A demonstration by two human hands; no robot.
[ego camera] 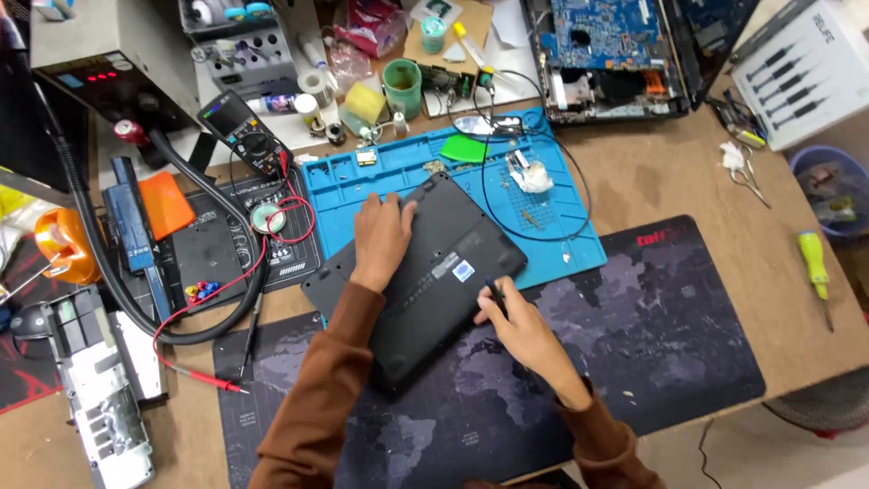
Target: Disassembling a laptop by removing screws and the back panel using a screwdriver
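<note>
Cluttered wooden table, blue mat. Left hand spread flat on laptop; right hand pinching thin dark tool, prob. screwdriver.

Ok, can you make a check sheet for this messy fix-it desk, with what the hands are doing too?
Surface: wooden table with a blue work mat and a dark map-print mat.
Job's things: black laptop lying bottom up across both mats.
Clutter: multimeter, green cup, yellow screwdriver, opened laptop with blue circuit board.
Hands: left hand flat on the laptop; right hand holds a thin dark tool at its edge.
Cables: red test lead, black wire, thick black hose.
Surroundings: white box, blue bin.
</note>
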